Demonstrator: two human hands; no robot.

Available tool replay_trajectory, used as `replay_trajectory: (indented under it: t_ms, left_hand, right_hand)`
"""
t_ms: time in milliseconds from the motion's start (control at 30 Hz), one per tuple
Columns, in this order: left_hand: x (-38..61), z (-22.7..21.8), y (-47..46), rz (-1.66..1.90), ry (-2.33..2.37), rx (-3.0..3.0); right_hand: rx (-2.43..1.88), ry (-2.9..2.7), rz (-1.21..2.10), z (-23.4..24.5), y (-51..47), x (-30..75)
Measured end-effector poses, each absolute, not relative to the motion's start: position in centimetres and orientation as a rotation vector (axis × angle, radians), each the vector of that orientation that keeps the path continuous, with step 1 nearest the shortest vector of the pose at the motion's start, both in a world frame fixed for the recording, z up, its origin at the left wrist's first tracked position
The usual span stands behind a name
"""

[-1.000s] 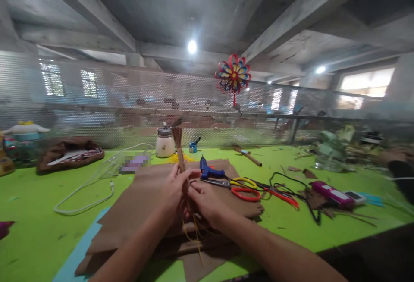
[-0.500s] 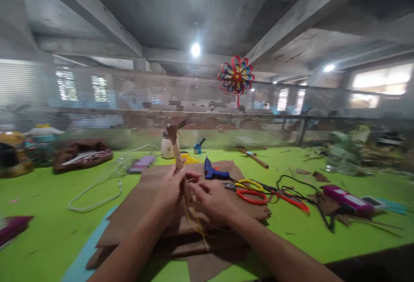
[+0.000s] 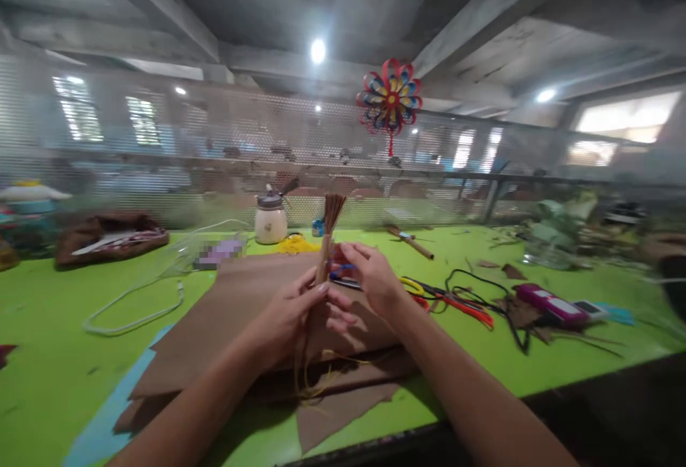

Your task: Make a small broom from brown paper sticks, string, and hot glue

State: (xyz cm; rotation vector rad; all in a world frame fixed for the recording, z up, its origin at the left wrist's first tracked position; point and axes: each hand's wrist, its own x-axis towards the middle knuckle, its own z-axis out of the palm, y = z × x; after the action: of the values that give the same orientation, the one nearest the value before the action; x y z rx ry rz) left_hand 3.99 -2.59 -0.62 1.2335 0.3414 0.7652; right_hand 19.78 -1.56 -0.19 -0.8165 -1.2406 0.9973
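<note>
My left hand (image 3: 294, 313) is closed around a slim brown paper roll (image 3: 324, 260) and holds it upright. The roll's top end spreads into a fine brown fringe (image 3: 334, 210). My right hand (image 3: 375, 281) has its fingers curled in against the roll just under the fringe. Thin yellow strands (image 3: 308, 385) hang down below my left hand. Under both hands lies a stack of brown paper sheets (image 3: 214, 338). A blue glue gun (image 3: 343, 272) and yellow-and-red-handled scissors (image 3: 412, 285) are partly hidden behind my right hand.
On the green table (image 3: 48, 338) stand a cream jar (image 3: 271, 224) and a small blue pot (image 3: 318, 227). A white cable (image 3: 133, 324) lies left. At right are red-handled pliers (image 3: 471, 310), a black cord (image 3: 455, 278) and a purple box (image 3: 552, 305). A mesh screen (image 3: 225, 124) rises behind.
The roll has turned so its fringe faces up and spreads out. My right hand has moved up to just below the fringe, and the camera view has shifted.
</note>
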Motion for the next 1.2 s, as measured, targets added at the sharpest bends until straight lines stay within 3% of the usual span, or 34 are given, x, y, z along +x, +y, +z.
replay_trajectory:
  t_ms: [233,667,967,1200]
  left_hand:
    - [4.0,-0.5,-2.7,0.716,0.449,1.244]
    - [3.9,-0.5,-2.0,1.032,0.489,1.187]
    - [2.5,-0.1,-0.8,1.214,0.645,1.092]
    - [3.0,-0.4,-0.6,1.321,0.54,1.071]
  right_hand:
    - [-0.591,-0.94,1.028,0.1,-1.0,19.1]
    - [-0.466,-1.096,1.187,0.2,-2.8,19.2]
    - [-0.645,-1.15,1.094,-1.1,-2.2,18.4]
    - [-0.925,-1.511,0.888,-2.3,-2.5,16.8]
